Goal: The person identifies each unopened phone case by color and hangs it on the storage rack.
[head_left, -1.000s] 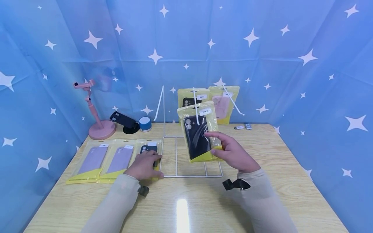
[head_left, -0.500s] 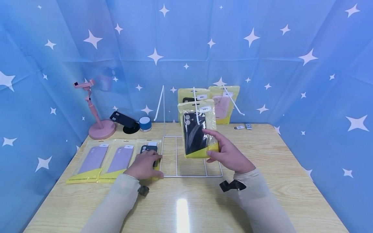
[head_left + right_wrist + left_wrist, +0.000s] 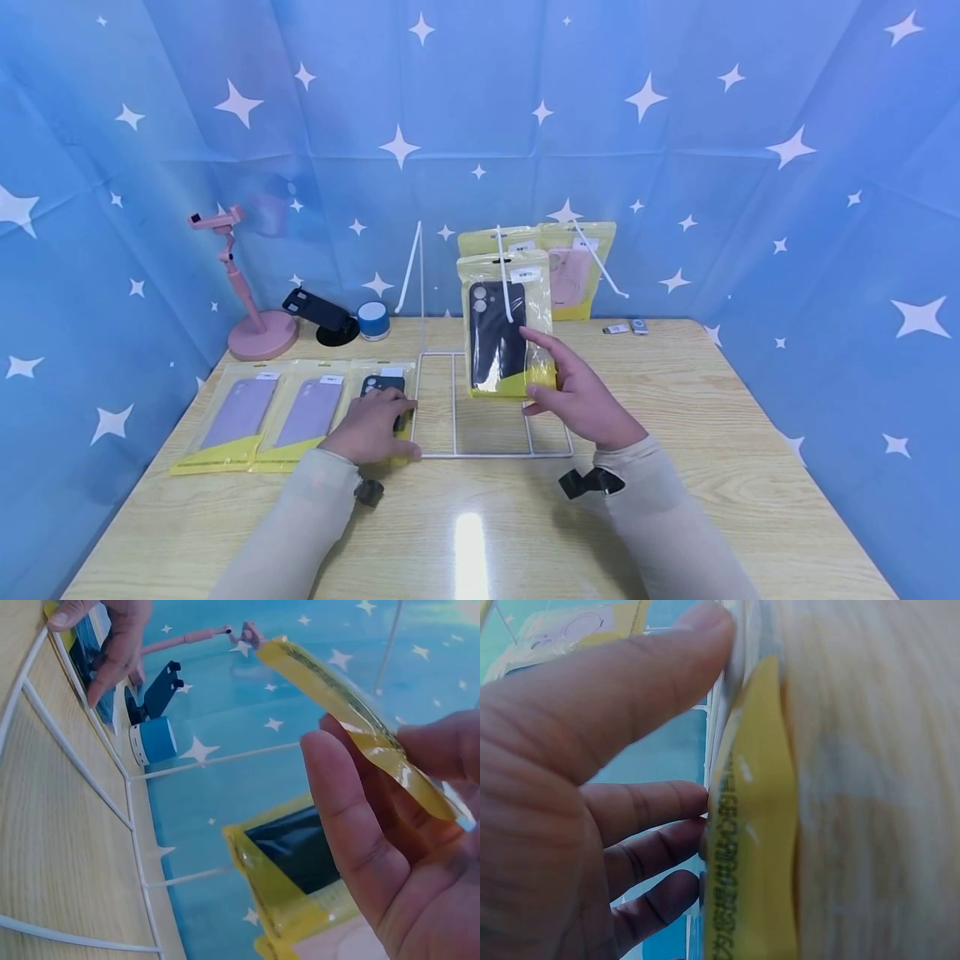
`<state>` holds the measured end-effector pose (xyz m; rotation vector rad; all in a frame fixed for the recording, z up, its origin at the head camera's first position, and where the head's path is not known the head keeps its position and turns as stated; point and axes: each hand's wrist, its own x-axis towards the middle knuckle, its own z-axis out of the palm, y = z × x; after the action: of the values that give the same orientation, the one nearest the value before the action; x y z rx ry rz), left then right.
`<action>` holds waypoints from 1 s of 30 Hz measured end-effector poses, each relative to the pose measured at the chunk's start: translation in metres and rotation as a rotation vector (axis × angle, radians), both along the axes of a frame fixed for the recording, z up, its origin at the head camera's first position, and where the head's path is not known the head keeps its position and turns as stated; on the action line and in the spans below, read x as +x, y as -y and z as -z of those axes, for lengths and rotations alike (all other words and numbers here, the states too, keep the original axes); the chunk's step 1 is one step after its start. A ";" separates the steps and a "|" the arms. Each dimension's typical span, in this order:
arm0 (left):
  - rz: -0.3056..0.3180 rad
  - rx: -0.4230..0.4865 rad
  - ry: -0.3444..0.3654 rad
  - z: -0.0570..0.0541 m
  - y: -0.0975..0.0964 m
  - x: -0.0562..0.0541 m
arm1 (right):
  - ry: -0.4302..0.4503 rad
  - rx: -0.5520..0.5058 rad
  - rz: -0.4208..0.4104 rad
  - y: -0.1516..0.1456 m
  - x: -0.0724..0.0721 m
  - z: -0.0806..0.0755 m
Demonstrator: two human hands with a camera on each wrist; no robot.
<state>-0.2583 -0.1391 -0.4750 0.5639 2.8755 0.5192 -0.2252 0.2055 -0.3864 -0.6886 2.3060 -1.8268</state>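
My right hand (image 3: pixel 581 400) pinches the lower right corner of a clear and yellow bag (image 3: pixel 497 333) holding a black phone case. The bag is upright at the middle white hook (image 3: pixel 504 275), and the hook's rod overlaps its top hole and front in the head view. In the right wrist view, thumb and fingers squeeze the bag's yellow bottom edge (image 3: pixel 386 757). My left hand (image 3: pixel 371 425) rests on another bagged dark phone case (image 3: pixel 384 383) on the table, partly covering it. Its fingertips touch the bag's surface in the left wrist view.
Bagged purple cases (image 3: pixel 240 412) lie left of my left hand. A bagged pink case (image 3: pixel 570 275) and a black one hang at the rack's back. The white wire rack base (image 3: pixel 495 455) lies mid-table. Behind are a pink stand (image 3: pixel 262 333), a blue speaker (image 3: pixel 373 320) and USB sticks (image 3: pixel 617 329).
My right hand has moved left and slightly away from me with the bagged black case, which has straightened upright at the middle hook. My left hand has stayed in place.
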 end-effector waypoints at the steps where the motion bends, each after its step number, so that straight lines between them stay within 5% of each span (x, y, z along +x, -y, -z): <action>1: 0.001 0.001 -0.002 0.000 0.000 0.000 | -0.003 -0.005 0.005 0.000 0.000 0.001; 30: -0.016 0.012 -0.005 0.000 -0.003 0.002 | 0.031 -0.166 0.025 -0.002 -0.015 0.018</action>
<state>-0.2564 -0.1366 -0.4752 0.5448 2.8861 0.5385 -0.2401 0.2074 -0.4048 -0.6496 2.1708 -2.0427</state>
